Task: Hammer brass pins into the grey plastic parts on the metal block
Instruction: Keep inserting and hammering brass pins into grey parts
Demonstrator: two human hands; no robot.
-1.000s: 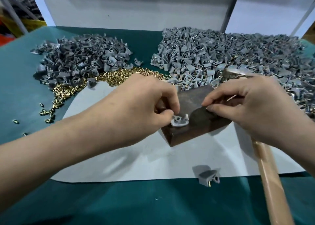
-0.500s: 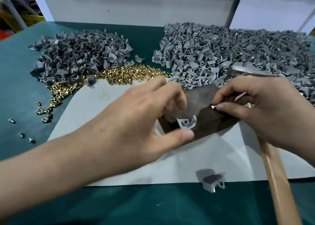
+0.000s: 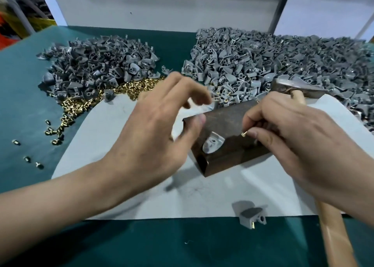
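A dark metal block (image 3: 226, 125) stands on a grey sheet (image 3: 125, 125). One grey plastic part (image 3: 212, 145) lies on the block's near left edge. My right hand (image 3: 299, 143) pinches a brass pin (image 3: 243, 133) between thumb and forefinger, just right of that part. The same hand rests over a wooden-handled hammer (image 3: 297, 97), whose head shows behind it. My left hand (image 3: 159, 129) hovers at the block's left end, fingers spread and blurred, holding nothing, its thumb close to the block's corner.
A heap of brass pins (image 3: 121, 91) lies behind the sheet, with several strays on the green mat (image 3: 24, 109). Grey part piles sit at back left (image 3: 97, 64) and back right (image 3: 283, 60). One part with a pin (image 3: 251, 214) lies at the sheet's front edge.
My left hand has let go of the grey part on the block, lifted off it and opened. My right hand has brought the brass pin closer to the part.
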